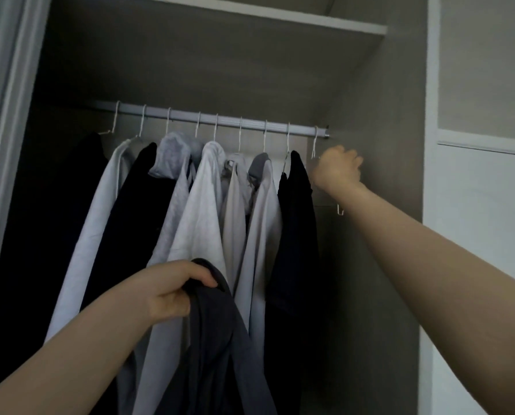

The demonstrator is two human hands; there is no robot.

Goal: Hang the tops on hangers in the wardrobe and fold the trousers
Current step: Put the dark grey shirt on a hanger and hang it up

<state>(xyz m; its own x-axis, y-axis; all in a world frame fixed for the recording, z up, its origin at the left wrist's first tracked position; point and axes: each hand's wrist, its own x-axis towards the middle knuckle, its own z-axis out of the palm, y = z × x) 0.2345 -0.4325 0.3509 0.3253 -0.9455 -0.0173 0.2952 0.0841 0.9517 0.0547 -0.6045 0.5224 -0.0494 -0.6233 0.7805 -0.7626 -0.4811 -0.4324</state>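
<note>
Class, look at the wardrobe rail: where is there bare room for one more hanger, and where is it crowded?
The rail is packed from its left end to the black top. The only free stretch lies between that top and the wardrobe's right wall, where the right hand holds an empty hanger. The left hand holds the dark grey top.

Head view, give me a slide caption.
Right hand grips empty hanger on rail; left hand holds dark top.

A pale metal rail (pixel 220 119) with a ribbed, faintly shiny finish carries thin white wire hangers (pixel 288 136). The hanging tops (pixel 202 211) are soft matt cloth — as is the dark grey top (pixel 220 339). The wardrobe wall (pixel 370 145) looks matt, with faint wood grain.
</note>
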